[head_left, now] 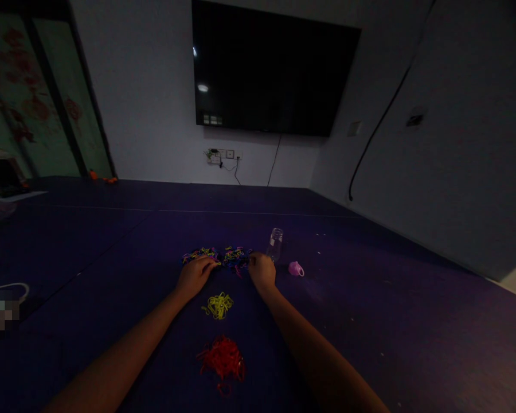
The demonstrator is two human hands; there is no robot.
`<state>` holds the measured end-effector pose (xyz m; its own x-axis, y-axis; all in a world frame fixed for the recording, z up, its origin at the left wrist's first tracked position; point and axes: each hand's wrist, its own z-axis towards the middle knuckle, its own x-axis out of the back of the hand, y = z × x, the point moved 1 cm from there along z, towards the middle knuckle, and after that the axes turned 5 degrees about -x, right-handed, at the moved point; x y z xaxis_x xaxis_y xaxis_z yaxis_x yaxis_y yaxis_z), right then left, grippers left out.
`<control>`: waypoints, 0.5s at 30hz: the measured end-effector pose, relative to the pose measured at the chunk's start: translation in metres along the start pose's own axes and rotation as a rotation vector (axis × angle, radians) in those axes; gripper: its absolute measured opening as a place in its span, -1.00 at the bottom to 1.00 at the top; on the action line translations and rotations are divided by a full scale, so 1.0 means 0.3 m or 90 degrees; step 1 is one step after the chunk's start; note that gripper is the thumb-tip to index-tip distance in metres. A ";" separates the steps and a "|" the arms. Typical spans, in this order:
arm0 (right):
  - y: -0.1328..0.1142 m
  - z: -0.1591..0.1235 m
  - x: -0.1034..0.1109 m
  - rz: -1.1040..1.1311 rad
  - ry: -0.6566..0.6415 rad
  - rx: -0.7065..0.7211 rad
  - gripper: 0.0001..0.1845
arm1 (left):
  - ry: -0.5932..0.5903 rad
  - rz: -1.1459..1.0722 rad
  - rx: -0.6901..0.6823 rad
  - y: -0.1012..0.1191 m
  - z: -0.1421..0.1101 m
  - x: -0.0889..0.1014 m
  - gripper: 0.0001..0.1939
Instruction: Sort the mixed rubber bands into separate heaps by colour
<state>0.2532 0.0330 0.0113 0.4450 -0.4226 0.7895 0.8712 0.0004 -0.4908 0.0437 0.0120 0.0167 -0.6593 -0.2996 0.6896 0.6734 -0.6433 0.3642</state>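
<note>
Mixed-colour rubber bands (235,257) lie spread in a pile across the dark blue-purple floor. At the pile's left part is my left hand (195,276), its fingers drawn together at the bands; a yellow bit shows by the fingertips. My right hand (262,272) is at the pile's right edge with its fingers curled down, and what they hold, if anything, is hidden. Between my forearms sits a small heap of yellow rubber bands (219,306). Nearer to me is a larger heap of red rubber bands (225,359).
A clear bottle (276,241) stands just behind my right hand, with a pink cap with a ring (294,268) right of it. White specks dot the floor (370,275). A television (275,69) hangs on the far wall above sockets (223,155). Clutter is at the left edge.
</note>
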 end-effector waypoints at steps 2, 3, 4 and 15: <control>0.002 -0.003 -0.008 0.003 -0.017 0.020 -0.70 | 0.002 0.003 0.003 0.001 0.000 0.001 -0.75; 0.002 -0.003 -0.011 0.007 -0.024 0.029 -0.69 | 0.001 0.007 0.005 0.001 0.001 0.002 -0.74; 0.003 -0.002 -0.014 0.011 -0.029 0.034 -0.67 | -0.001 0.012 0.007 0.002 0.001 0.003 -0.74; 0.009 0.018 -0.023 -0.011 -0.042 0.069 -0.65 | -0.002 0.016 0.009 0.008 0.006 0.007 -0.71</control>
<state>0.2536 0.0408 0.0065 0.4394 -0.3631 0.8216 0.8945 0.0931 -0.4372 0.0447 0.0111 0.0203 -0.6412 -0.3138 0.7003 0.6946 -0.6252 0.3558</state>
